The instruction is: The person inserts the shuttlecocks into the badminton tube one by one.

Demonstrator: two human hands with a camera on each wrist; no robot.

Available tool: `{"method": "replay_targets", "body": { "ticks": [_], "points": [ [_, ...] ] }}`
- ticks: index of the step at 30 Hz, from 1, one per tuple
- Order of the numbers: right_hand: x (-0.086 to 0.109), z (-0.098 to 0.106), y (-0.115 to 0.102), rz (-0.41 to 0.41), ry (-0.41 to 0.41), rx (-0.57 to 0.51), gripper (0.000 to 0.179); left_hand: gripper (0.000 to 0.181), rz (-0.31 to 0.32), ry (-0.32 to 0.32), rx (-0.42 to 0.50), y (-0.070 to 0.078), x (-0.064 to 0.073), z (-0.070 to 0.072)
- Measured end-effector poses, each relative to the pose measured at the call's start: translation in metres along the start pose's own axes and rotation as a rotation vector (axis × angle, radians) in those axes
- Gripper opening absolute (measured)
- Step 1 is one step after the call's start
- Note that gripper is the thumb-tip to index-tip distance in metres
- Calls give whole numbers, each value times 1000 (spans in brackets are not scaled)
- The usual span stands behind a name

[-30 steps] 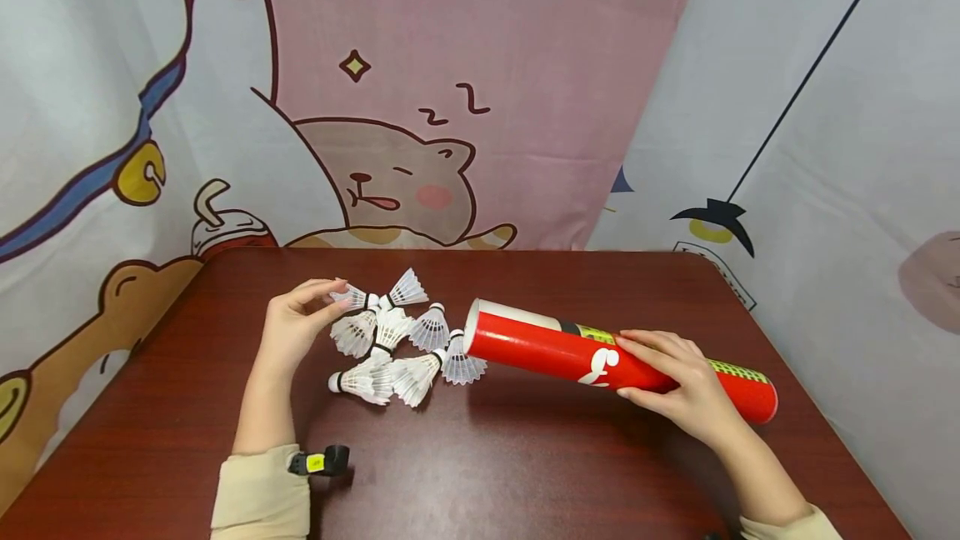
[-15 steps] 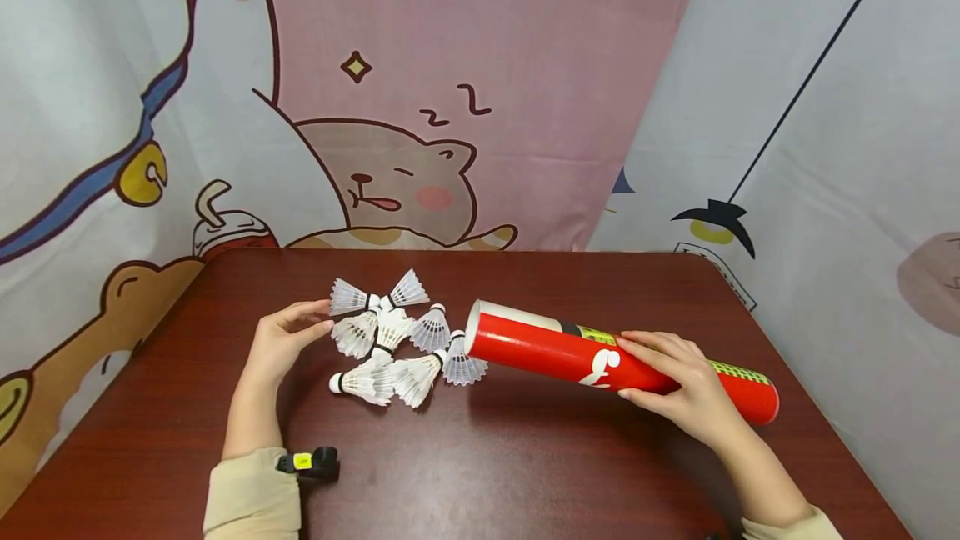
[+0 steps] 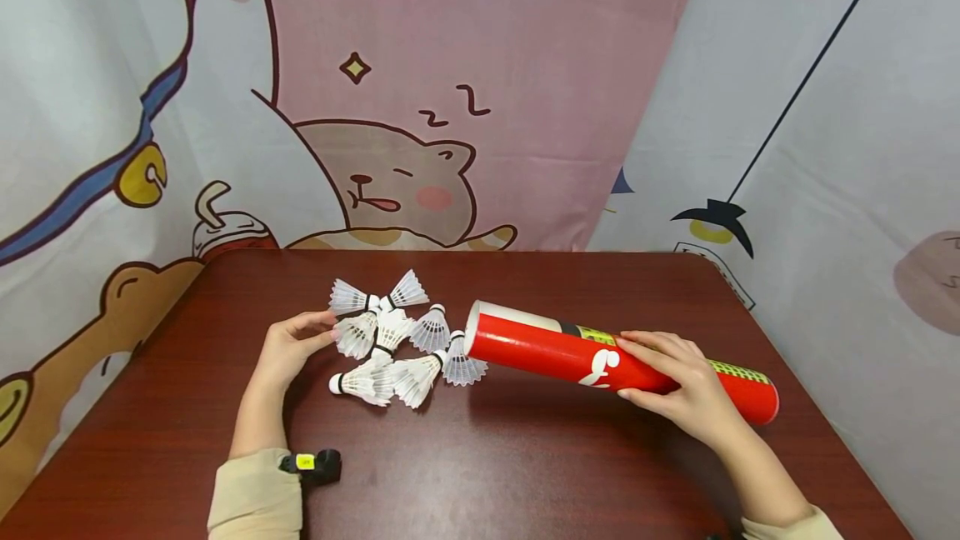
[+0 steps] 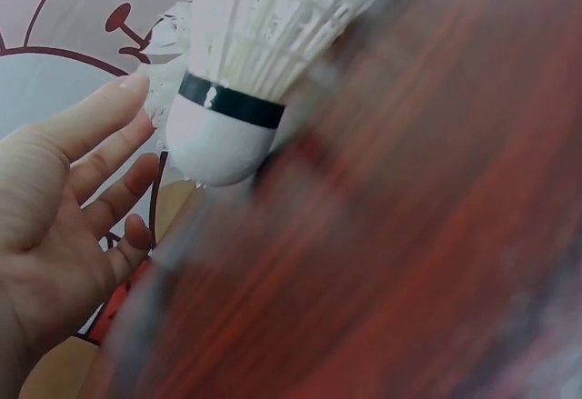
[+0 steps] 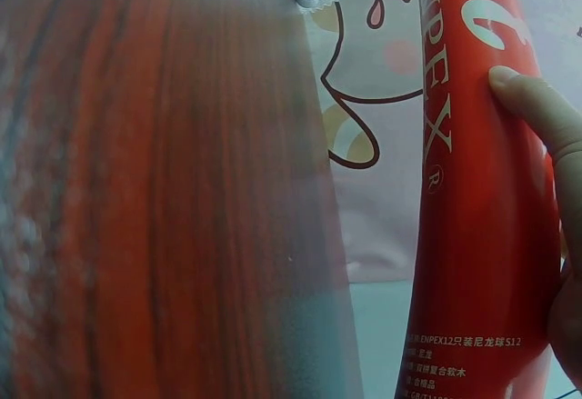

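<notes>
Several white shuttlecocks lie in a loose cluster left of centre on the table. My left hand (image 3: pixel 288 350) is at the cluster's left side, thumb and fingers spread apart, fingertips right at the skirt of one shuttlecock (image 3: pixel 356 334). In the left wrist view, the thumb tip overlaps white feathers behind a nearer shuttlecock (image 4: pixel 223 135) with a dark green band. My right hand (image 3: pixel 686 382) grips a red shuttlecock tube (image 3: pixel 540 346), thumb on the near side. The tube tilts, its open end facing left above a shuttlecock (image 3: pixel 463 363) at the cluster's right edge.
The dark reddish-brown table (image 3: pixel 465 473) ends at a cartoon-printed cloth (image 3: pixel 540 107) behind and at the sides. Another shuttlecock (image 3: pixel 406 290) lies at the back of the cluster. A black wrist camera (image 3: pixel 311 465) sits on the left sleeve.
My left hand drew back left from the rear-left shuttlecock, then came slightly right to the one in front of it. The right hand and tube stay in place.
</notes>
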State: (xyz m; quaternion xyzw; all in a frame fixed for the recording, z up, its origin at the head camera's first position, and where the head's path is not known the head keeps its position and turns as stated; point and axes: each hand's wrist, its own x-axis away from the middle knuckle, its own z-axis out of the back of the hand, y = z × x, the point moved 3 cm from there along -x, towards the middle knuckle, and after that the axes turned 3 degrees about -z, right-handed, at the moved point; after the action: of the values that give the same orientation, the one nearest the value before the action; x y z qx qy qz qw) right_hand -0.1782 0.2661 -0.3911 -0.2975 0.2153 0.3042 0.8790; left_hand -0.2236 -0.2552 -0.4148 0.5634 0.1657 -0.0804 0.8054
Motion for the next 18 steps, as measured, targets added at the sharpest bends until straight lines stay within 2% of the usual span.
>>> {"method": "replay_targets", "body": {
  "ticks": [4,8,12,18],
  "points": [
    [0,0,-1,-12,-6,3,72,27,26,5,-25,-6,-1,-2],
    [-1,1,-2,-12,-8,2,72,21,2,23,-34,-24,-5,-5],
    [-2,1,-2,-11,-8,6,72,13,-41,62,-45,-39,-8,-7],
    [-1,1,-2,-20,-11,13,72,9,-67,152,-64,-44,-9,-5]
  ]
}}
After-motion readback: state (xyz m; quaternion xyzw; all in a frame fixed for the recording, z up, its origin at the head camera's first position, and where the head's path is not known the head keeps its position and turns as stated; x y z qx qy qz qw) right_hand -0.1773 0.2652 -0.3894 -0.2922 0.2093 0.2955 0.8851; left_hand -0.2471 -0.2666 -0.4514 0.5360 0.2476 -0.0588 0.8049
